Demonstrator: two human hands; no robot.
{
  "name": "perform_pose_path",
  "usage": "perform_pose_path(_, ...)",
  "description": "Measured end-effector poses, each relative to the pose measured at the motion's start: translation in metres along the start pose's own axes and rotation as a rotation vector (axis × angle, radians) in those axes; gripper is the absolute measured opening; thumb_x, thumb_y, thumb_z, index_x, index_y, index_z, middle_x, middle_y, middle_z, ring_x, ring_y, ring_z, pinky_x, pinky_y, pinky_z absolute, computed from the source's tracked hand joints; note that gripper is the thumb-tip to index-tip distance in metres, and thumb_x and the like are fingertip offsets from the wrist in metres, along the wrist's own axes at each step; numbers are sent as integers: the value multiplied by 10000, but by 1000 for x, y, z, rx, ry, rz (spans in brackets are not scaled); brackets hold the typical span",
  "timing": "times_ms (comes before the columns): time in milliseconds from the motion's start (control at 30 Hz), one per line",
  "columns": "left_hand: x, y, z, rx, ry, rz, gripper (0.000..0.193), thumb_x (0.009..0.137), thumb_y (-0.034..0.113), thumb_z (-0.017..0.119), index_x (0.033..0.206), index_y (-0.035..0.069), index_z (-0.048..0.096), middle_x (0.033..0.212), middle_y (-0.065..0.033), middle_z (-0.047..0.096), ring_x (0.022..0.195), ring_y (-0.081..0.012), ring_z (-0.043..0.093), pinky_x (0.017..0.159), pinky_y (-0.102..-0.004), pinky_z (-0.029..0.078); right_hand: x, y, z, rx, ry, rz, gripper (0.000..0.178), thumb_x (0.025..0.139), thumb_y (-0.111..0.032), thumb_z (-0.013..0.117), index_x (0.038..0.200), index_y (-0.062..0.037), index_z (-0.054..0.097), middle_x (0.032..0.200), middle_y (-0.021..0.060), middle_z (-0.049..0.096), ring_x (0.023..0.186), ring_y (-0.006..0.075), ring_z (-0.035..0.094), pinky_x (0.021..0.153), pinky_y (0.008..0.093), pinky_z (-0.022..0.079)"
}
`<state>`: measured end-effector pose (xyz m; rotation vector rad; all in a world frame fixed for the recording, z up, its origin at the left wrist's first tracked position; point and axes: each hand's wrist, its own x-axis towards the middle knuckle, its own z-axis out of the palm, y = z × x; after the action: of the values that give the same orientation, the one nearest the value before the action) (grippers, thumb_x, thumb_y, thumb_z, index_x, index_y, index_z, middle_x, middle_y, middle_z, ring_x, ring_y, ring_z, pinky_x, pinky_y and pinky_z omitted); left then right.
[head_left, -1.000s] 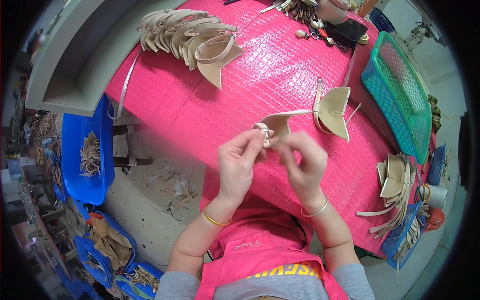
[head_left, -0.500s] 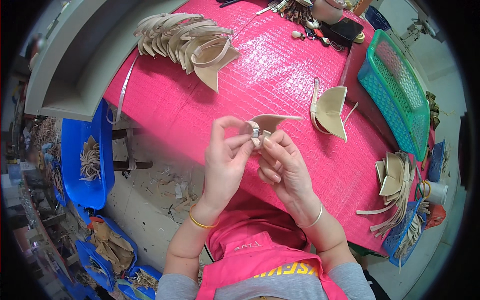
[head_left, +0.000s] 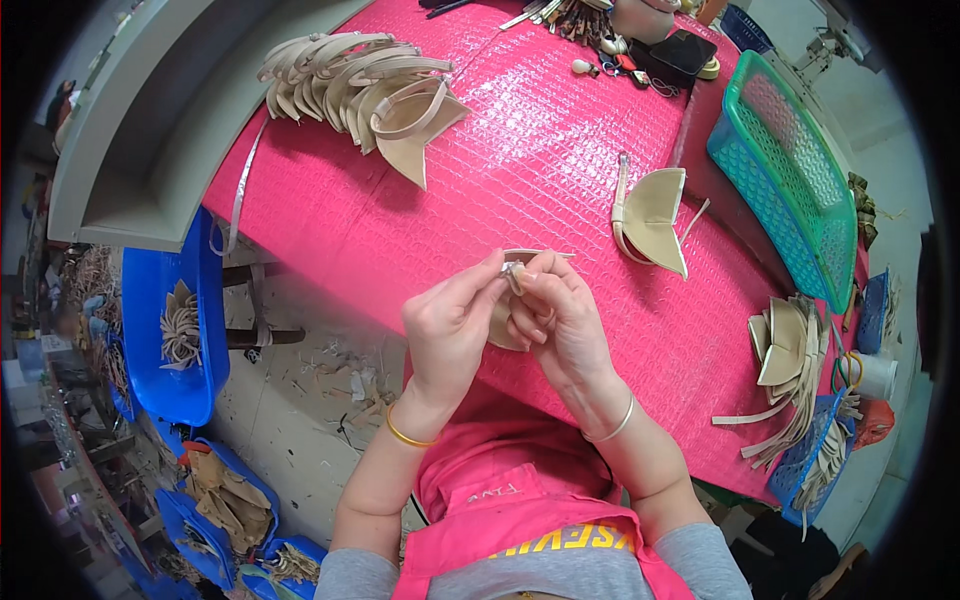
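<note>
Just above the near part of the pink-covered table (head_left: 490, 180), my two hands meet fingertip to fingertip. Thumb and fingers of my left hand (head_left: 445, 325) pinch a beige strap end at a small shiny metal piece, which looks like a buckle (head_left: 513, 270). From the other side, my right hand (head_left: 565, 320) pinches the same strap. The curved beige shoe heel piece (head_left: 505, 328) belonging to it hangs behind and below the fingers, partly hidden by them. To the right lies a similar heel piece (head_left: 655, 222) with its strap.
A row of overlapped heel pieces (head_left: 340, 85) lies at the far left. A green plastic basket (head_left: 765, 180) stands at the right, with more beige pieces (head_left: 785, 345) nearer me. Beside the table's left edge are a grey shelf (head_left: 150, 130) and a blue tub (head_left: 150, 285).
My hands have drawn closer together around the buckle. The held heel piece has swung from behind the fingers to hang below them. The view has shifted slightly.
</note>
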<state>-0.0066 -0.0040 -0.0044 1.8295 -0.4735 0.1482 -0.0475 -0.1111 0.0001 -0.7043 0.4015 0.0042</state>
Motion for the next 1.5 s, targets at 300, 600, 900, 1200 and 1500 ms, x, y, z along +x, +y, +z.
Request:
perform_pose_path(300,5,-3,-9,-75,-47,-61,193,702,-41,607,895,-37,606,771,-140,631,675,-157,622,590,-237,477,10,-23,-5,-286,-243,61,166,833,-211,537,817,-50,503,662,-40,507,517,-7,382,444,146,277)
perform_pose_path(600,6,-9,-7,-112,27,-66,100,712,-47,609,810,-66,613,709,-87,637,649,-90,592,576,-195,466,26,-17,3,-718,-126,-284,224,809,-140,562,961,19,518,857,52,580,766,94,542,657,218,433)
perform_pose_path(900,19,-7,-19,-82,-335,59,99,668,-45,626,767,-37,622,665,-83,626,596,-81,582,544,-204,453,35,-27,2,-530,-258,-53,170,815,-147,554,913,-11,586,680,-23,554,603,19,489,533,151,379)
perform_pose_path(1200,60,-9,-23,-98,-346,-30,149,681,-23,618,828,-51,619,718,-79,632,651,-89,580,589,-212,458,48,-38,-25,-1041,-171,-507,220,787,-138,569,960,-4,542,785,33,572,810,61,539,616,211,426)
perform_pose_path(1500,42,-40,5,739,-181,519,353,700,-3,545,1049,45,528,1033,-124,465,1048,-280,431,909,-362,337,163,-28,6,-1109,-54,-277,247,778,-195,568,947,-15,581,712,130,611,553,175,585,566,307,470)
